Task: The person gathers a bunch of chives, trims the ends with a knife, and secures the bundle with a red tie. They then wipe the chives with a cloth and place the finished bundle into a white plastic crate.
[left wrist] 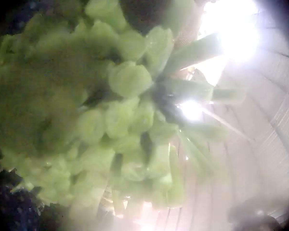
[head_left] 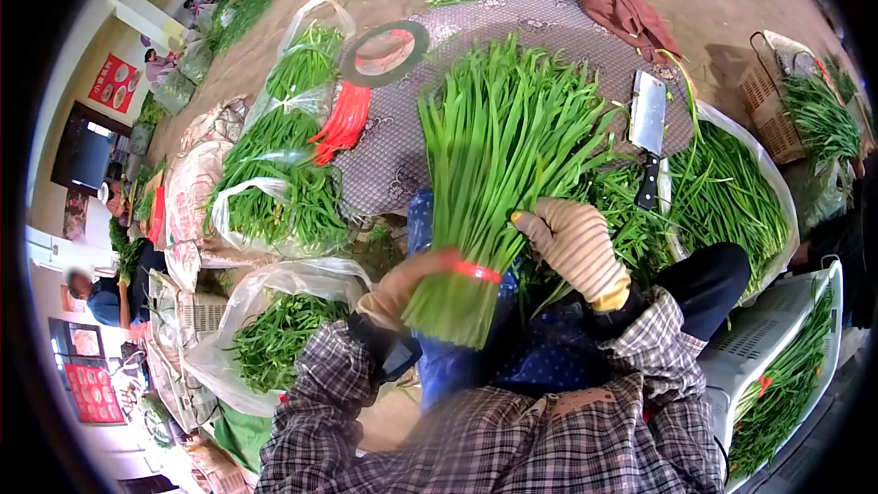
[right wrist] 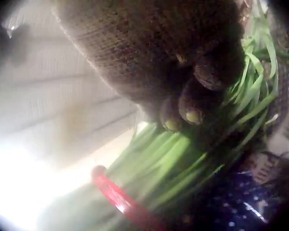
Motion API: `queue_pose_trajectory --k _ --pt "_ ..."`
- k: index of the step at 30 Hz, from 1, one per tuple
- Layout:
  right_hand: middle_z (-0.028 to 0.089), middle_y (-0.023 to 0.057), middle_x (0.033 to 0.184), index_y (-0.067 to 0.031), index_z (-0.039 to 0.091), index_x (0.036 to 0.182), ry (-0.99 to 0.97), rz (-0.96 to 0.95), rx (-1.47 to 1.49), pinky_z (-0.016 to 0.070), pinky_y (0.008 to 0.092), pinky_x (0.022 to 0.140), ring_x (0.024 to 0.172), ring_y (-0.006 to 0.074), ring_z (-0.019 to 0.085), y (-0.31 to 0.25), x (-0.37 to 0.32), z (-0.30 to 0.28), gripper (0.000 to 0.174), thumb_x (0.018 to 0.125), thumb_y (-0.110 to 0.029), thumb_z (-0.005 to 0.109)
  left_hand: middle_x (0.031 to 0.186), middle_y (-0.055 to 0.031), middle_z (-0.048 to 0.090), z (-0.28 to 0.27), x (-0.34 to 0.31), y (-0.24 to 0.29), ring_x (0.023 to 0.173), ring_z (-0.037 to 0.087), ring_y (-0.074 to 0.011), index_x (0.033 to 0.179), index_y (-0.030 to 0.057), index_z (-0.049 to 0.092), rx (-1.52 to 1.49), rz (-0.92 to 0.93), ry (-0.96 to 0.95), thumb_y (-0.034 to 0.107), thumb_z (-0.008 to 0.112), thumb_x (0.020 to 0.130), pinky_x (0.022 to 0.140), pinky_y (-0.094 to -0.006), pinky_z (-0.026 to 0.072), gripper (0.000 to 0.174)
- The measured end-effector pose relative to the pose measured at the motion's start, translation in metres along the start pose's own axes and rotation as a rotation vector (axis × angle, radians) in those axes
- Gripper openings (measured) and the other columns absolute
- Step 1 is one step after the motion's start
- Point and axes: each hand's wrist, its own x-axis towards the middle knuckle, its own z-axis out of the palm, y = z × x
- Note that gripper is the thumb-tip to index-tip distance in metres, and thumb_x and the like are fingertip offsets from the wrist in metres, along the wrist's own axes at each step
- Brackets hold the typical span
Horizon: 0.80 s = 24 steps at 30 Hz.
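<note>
A thick bundle of garlic chives (head_left: 512, 146) stands over the person's lap, leaves spread onto the covered table. A red band (head_left: 477, 272) circles its lower stems, also seen in the right wrist view as a red strip (right wrist: 118, 197). The left hand (head_left: 407, 288) grips the stems from the left beside the band. In the left wrist view, the cut stem ends (left wrist: 130, 82) fill the picture. The gloved right hand (head_left: 576, 242) pinches leaves at the bundle's right side, above the band. Its fingertips (right wrist: 192, 116) curl against the chives in the right wrist view.
A cleaver (head_left: 648, 119), a roll of tape (head_left: 386, 53), red strips (head_left: 341, 122) and a brown cloth (head_left: 626, 16) lie on the table (head_left: 393, 142). Bags of chives (head_left: 283, 192) stand left; another bag (head_left: 732, 183) and a white crate (head_left: 823, 311) are right.
</note>
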Motion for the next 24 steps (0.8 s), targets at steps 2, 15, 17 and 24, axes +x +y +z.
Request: queue_pose_trajectory --k 2,15,17,24 --pt "0.050 0.0149 0.057 -0.0033 0.055 0.069 0.061 -0.024 -0.141 0.0411 0.0418 0.050 0.052 0.0343 0.051 0.005 -0.006 -0.001 0.036 0.092 -0.029 0.065 0.125 -0.0193 0.063 -0.001 0.001 0.001 0.107 0.067 -0.0289 0.138 0.0003 0.049 -0.030 -0.041 -0.028 0.030 0.067 0.090 0.091 -0.0429 0.0569 0.059" --pt "0.069 0.0179 0.092 -0.0079 0.065 0.114 0.180 -0.204 0.005 0.0520 0.0418 0.078 0.085 0.0361 0.066 0.004 0.001 -0.060 0.028 0.086 -0.013 0.068 0.136 -0.0174 0.057 0.002 0.001 0.005 0.118 0.061 -0.0269 0.145 0.0032 0.043 0.252 0.084 -0.020 0.023 0.068 0.090 0.102 -0.0408 0.0503 0.063" --pt "0.069 0.0192 0.095 -0.0052 0.067 0.113 0.223 -0.195 0.101 0.0523 0.0419 0.079 0.086 0.0364 0.066 -0.015 0.022 -0.056 0.026 0.087 -0.010 0.067 0.133 -0.0156 0.059 0.004 0.007 0.001 0.116 0.062 -0.0249 0.144 0.0026 0.043 0.271 0.125 -0.016 0.024 0.070 0.089 0.099 -0.0379 0.0506 0.065" --pt "0.068 0.0182 0.089 -0.0086 0.055 0.132 -0.490 -0.243 -0.335 0.0538 0.0446 0.065 0.078 0.0356 0.067 -0.031 0.094 -0.035 0.044 0.089 -0.004 0.058 0.124 -0.0135 0.064 0.012 0.012 0.001 0.110 0.065 -0.0236 0.141 0.0026 0.045 0.452 0.141 0.046 0.015 0.076 0.083 0.092 -0.0376 0.0539 0.067"
